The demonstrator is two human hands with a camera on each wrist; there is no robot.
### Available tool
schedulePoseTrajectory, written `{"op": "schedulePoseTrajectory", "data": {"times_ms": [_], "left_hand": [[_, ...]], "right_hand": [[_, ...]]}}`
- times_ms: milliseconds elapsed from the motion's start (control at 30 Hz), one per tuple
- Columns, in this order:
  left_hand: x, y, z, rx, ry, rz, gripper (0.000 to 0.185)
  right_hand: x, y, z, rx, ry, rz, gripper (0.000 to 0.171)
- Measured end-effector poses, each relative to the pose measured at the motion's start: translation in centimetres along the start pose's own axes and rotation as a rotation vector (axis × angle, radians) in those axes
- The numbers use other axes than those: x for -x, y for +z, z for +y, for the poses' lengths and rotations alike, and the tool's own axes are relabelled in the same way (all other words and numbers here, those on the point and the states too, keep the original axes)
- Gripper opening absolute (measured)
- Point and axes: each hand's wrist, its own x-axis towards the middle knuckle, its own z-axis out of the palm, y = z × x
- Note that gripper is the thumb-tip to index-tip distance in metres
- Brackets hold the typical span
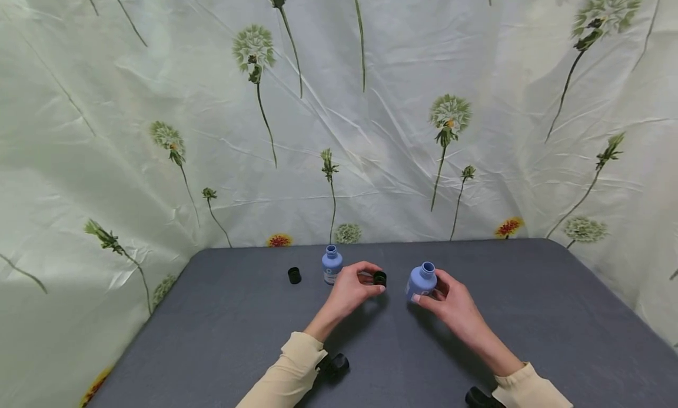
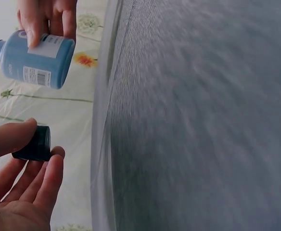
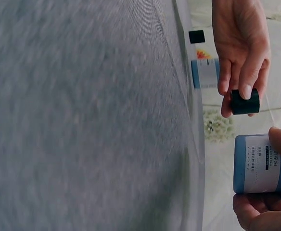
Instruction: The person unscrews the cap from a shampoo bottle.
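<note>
My left hand (image 1: pixel 352 287) pinches a black screw cap (image 1: pixel 379 278) between thumb and fingers, a little above the table. In my right hand (image 1: pixel 458 308) is a blue bottle (image 1: pixel 421 280) with a white label, gripped round its body and tilted slightly; its threaded neck is bare. Cap and bottle are apart, side by side. The left wrist view shows the held bottle (image 2: pixel 37 60) beyond the cap (image 2: pixel 34 143). A second blue bottle (image 1: pixel 331 265), also uncapped, stands upright behind my left hand, which overlaps its edge in the head view.
Another black cap (image 1: pixel 294 275) lies on the dark grey table (image 1: pixel 222 337), left of the standing bottle. Behind the table's back edge hangs a pale curtain (image 1: pixel 392 161) printed with dandelions. Black wrist devices (image 1: pixel 333 365) sit at both sleeves.
</note>
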Motion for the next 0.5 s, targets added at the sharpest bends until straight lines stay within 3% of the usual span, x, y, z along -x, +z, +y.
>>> {"op": "schedulePoseTrajectory", "data": {"times_ms": [233, 500], "left_hand": [[-1.4, 1.6, 0.5, -0.022, 0.017, 0.03, 0.038], [-2.8, 3.1, 0.0, -0.08, 0.025, 0.04, 0.041]], "right_hand": [[-0.4, -1.2, 0.4, 0.025, 0.001, 0.009, 0.063], [-1.2, -2.7, 1.0, 0.088, 0.01, 0.048, 0.064]]}}
